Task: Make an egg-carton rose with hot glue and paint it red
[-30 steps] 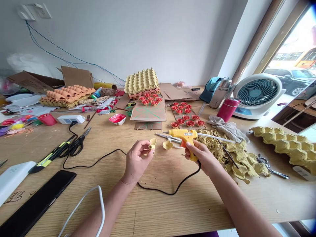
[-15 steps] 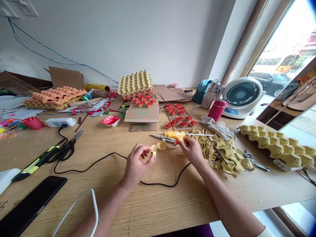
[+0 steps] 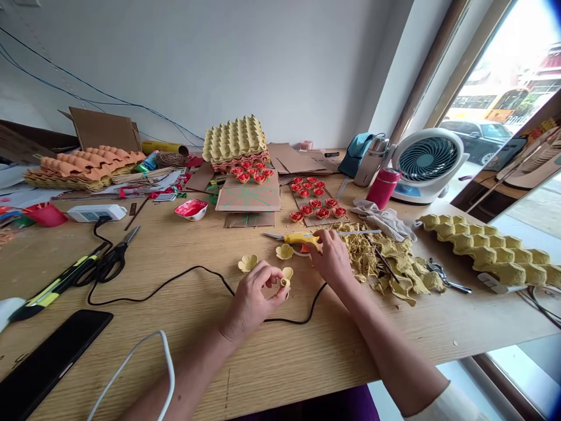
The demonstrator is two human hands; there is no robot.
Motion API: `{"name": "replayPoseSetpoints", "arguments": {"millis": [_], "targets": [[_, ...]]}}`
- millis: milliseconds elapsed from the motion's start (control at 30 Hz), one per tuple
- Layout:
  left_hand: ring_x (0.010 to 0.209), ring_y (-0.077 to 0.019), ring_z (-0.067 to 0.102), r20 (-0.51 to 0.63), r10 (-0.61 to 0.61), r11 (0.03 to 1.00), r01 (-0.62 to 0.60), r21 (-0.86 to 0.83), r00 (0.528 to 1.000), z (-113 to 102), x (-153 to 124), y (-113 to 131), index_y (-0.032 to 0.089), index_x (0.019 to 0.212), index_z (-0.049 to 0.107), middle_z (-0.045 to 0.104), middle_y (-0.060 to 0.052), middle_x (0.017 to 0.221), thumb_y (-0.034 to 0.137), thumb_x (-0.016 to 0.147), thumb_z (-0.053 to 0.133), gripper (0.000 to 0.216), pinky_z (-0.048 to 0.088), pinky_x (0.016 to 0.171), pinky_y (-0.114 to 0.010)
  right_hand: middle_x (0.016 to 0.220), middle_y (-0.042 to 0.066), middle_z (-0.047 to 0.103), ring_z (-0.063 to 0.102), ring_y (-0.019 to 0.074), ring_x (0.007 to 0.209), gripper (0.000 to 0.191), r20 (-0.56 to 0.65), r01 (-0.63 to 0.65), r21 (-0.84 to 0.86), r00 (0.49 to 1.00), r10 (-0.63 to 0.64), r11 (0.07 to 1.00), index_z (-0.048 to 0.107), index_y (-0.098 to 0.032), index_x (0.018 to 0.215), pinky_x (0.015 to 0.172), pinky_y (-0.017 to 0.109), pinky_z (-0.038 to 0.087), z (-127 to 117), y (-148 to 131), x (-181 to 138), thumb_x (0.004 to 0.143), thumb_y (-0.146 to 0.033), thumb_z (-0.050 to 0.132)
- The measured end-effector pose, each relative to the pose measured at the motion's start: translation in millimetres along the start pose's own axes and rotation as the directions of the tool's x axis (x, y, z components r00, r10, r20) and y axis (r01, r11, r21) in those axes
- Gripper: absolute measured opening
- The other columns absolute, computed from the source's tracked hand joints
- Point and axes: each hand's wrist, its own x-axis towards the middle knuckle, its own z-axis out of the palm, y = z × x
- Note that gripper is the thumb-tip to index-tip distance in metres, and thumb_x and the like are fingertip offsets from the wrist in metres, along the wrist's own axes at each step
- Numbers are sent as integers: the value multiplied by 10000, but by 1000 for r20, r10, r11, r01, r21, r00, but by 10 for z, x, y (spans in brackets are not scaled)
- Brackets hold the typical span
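Between the thumb and fingers of my left hand (image 3: 256, 295) is a small yellow egg-carton flower piece (image 3: 287, 274), a curled centre with a petal. My right hand (image 3: 333, 260) is closed around the rear of a yellow hot glue gun (image 3: 298, 238), its nozzle pointing left and a clear glue stick (image 3: 362, 232) sticking out behind. A pointed metal blade (image 3: 272, 236) lies by the nozzle. Two cut yellow egg-carton flowers (image 3: 248, 263) rest on the table beyond my left hand. The glue gun's black cord (image 3: 193, 270) runs beneath my left hand.
Torn egg-carton scraps (image 3: 390, 260) lie right of my right hand, near an egg tray (image 3: 491, 248). Red flowers (image 3: 323, 213) sit on cardboard at the back. Black scissors (image 3: 107, 263), a phone (image 3: 52, 362) and a white cable (image 3: 169, 362) are left. A fan (image 3: 427, 161) stands back right.
My left hand has moved right with the flower piece, uncovering another flower on the table. My right hand has shifted slightly up on the glue gun. The view has shifted a little.
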Motion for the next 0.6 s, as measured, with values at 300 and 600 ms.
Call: {"name": "replayPoseSetpoints", "arguments": {"millis": [300, 600], "targets": [[646, -122, 590, 58, -143, 990, 142, 27, 988, 43, -55, 52, 220, 870, 590, 616, 38, 746, 73, 805, 677, 182, 503, 644, -232, 761, 16, 656, 571, 139, 639, 146, 299, 217, 393, 889, -347, 894, 657, -194, 918, 620, 262, 451, -113, -211, -392, 903, -109, 539], [652, -129, 623, 131, -218, 975, 211, 68, 967, 66, -92, 65, 224, 877, 602, 652, 32, 753, 78, 831, 673, 169, 502, 634, -235, 854, 4, 590, 541, 101, 684, 170, 432, 303, 308, 800, -416, 902, 700, -190, 929, 647, 214, 396, -140, -176, -374, 919, -54, 598]]}}
